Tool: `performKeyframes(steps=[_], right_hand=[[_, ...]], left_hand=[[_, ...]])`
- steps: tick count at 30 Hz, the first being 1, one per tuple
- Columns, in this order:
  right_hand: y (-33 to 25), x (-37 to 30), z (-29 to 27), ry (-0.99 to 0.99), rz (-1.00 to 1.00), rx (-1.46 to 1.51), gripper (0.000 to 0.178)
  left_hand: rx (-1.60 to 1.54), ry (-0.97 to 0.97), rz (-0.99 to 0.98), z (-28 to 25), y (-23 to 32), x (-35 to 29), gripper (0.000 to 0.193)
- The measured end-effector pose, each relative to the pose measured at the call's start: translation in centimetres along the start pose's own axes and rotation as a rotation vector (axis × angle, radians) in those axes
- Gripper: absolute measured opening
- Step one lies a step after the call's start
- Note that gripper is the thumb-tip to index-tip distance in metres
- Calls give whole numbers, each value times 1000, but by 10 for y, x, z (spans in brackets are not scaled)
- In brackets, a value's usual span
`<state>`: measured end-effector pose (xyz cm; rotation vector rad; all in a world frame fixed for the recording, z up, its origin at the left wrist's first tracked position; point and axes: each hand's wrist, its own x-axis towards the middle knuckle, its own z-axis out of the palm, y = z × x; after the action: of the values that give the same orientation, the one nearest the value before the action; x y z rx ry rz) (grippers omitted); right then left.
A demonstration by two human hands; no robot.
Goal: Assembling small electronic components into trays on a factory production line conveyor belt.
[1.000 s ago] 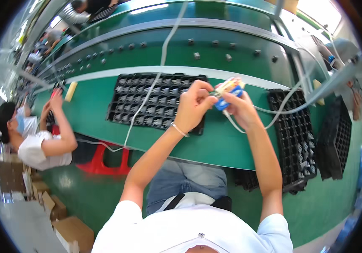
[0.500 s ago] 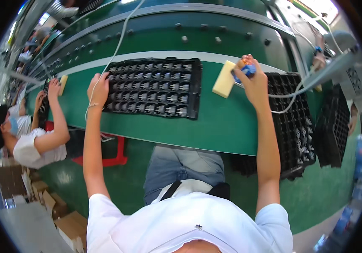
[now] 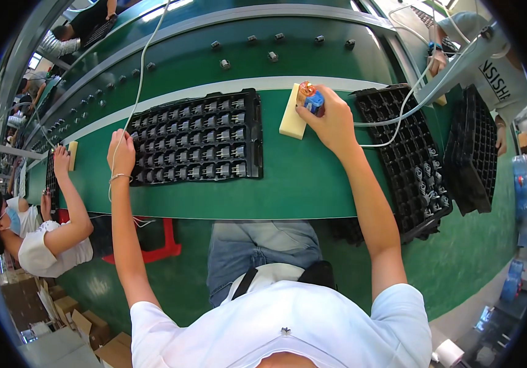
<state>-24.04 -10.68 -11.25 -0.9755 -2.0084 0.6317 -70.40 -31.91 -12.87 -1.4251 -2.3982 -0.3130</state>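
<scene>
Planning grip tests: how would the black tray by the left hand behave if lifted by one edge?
The black tray would probably flex a little: it looks like thin moulded plastic. It may sag mid-span, since small parts sit in rows across it. Those parts could spill if it tilts, as no cover shows over them.

From afar I see a green table [image 3: 300,190], green floor [image 3: 469,257] and a red stool [image 3: 170,238] on its near side, cardboard boxes [image 3: 116,351] off its near left, a grey rail [image 3: 263,12] behind it.

Red stool [image 3: 170,238], cardbd boxes [image 3: 115,351] to L; co-worker [image 3: 48,253] w/ blue mask [image 3: 13,221], far L.
</scene>
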Motion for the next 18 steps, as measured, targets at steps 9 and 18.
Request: performKeyframes(steps=[9,18], right_hand=[[5,-1,1,1,2,6,40],[9,8,-3,9,6,-29,39]], left_hand=[[2,-75,-80,5,0,5,13],[-1464,-144,-380,-37,89,2,13]])
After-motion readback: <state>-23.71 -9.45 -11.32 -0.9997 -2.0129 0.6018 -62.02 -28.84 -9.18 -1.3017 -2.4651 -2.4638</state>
